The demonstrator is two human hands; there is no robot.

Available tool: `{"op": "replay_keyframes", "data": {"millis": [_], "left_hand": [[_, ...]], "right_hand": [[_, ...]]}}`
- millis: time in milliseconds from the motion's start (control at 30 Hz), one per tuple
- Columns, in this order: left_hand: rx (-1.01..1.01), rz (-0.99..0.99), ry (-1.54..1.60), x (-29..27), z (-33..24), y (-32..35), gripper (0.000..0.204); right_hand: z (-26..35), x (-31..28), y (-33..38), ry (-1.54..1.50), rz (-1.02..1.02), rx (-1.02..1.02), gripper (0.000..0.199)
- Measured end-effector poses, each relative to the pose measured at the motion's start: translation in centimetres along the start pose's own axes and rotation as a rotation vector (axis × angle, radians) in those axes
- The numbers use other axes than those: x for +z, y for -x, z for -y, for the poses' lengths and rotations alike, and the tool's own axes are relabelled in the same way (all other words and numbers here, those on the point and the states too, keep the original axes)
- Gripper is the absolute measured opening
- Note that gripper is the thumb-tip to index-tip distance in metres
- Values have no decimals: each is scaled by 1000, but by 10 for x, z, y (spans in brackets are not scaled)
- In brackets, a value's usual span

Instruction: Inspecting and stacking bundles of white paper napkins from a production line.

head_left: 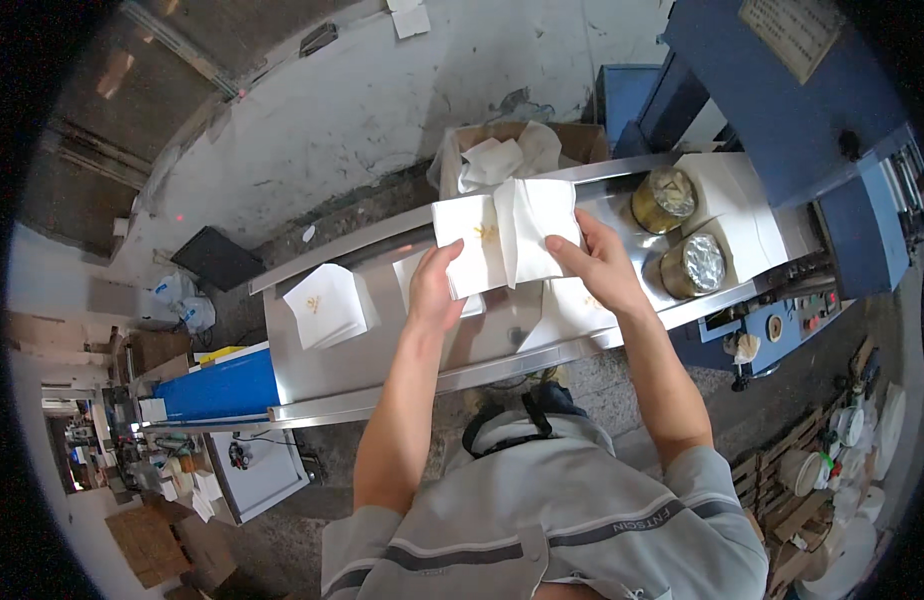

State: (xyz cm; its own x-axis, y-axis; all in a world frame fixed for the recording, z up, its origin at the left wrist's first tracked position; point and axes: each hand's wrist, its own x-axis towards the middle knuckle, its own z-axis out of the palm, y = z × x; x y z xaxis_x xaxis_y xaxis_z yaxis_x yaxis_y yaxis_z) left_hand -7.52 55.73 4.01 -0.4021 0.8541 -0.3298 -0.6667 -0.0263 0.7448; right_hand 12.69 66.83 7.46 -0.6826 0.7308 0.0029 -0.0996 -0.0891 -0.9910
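Both hands up over the steel worktop [332,365], holding 1 stack of white folded napkins [502,240] between them. Left hand [434,290] closed on the stack's lower left corner, thumb on top. Right hand [597,262] grips the right edge, fingers spread across the top sheet, which is lifted and partly folded over. A small gold emblem shows on the napkin face.

Stack is in the air above the worktop's middle, not resting on it. More napkins lie flat just below the hands. A separate napkin pile [325,305] sits well to the left on the same surface. 2 gold foil rolls [682,232] stand to the right. Cardboard box [517,150] of loose napkins behind the worktop.
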Motion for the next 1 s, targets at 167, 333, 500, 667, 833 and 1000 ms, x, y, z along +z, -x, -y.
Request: {"op": "replay_keyframes", "data": {"millis": [167, 333, 500, 667, 833, 1000], "left_hand": [[-32, 168, 121, -1, -1, 0, 41], [-14, 233, 81, 9, 0, 6, 52], [30, 242, 26, 8, 6, 7, 57], [90, 286, -13, 11, 8, 5, 59], [111, 269, -61, 14, 10, 6, 61], [122, 157, -118, 31, 10, 10, 47]], "right_hand": [[7, 3, 3, -15, 7, 10, 41], [6, 7, 4, 11, 5, 1, 43], [6, 12, 6, 84, -19, -17, 48], [0, 12, 6, 131, -84, -28, 49], [10, 13, 6, 165, -61, -15, 42], [4, 12, 7, 158, -68, -28, 39]]}}
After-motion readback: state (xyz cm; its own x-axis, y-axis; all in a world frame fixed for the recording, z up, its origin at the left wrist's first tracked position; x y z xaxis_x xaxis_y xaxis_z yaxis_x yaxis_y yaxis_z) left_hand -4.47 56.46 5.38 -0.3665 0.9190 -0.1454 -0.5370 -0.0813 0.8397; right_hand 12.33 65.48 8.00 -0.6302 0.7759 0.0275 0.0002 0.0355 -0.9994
